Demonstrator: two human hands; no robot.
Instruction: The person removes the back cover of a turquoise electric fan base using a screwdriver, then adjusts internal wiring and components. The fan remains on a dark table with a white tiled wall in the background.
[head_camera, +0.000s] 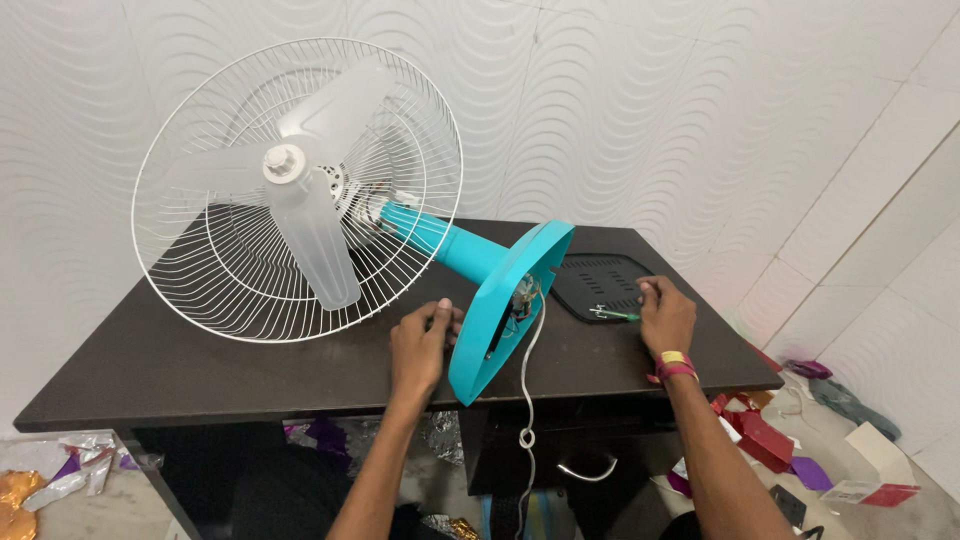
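A table fan lies on its side on the dark table (200, 350). Its white wire guard (230, 250) and pale blades (310, 230) point left; its turquoise stem and round base (500, 300) point right, with the open underside showing wires. My left hand (422, 345) rests on the table against the rim of the base. My right hand (665, 315) grips a small green-handled screwdriver (615, 314) over the black base cover plate (600, 285), which lies flat on the table.
A white power cord (528, 400) hangs from the base over the table's front edge. Coloured paper scraps, foil and small boxes (770, 440) litter the floor on both sides. A patterned white wall stands close behind the table.
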